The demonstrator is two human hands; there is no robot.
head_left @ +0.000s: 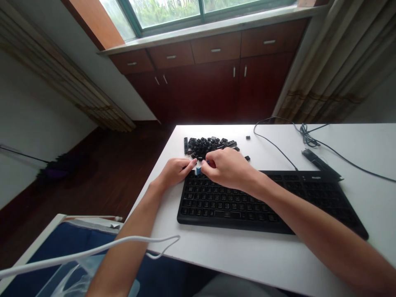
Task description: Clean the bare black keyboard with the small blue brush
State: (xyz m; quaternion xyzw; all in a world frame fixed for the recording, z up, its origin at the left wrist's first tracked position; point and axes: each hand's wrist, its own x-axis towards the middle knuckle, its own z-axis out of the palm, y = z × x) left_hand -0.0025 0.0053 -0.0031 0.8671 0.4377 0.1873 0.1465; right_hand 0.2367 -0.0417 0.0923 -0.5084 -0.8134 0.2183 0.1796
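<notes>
The right hand (227, 168) is bunched into a pinch on a small blue piece (198, 170), seen just above the keyboard's upper left edge. The left hand (175, 172) curls in beside it, fingertips almost meeting the piece; whether it grips anything cannot be told. Both hands hover over a flat black keyboard (235, 206), its rows capped across most of its face. Above them, at upper centre of the table, lies a heap of loose black plastic keycaps (210, 146), with a few strays to its right (247, 158) and a long black bar (186, 145) at its left end. A slim black strip (318, 161) and a thin coiled black cable (307, 138) lie on the white table (309, 264) at right. The keycap legends are too small to read, and a pale mark at the keyboard's top edge is illegible.
</notes>
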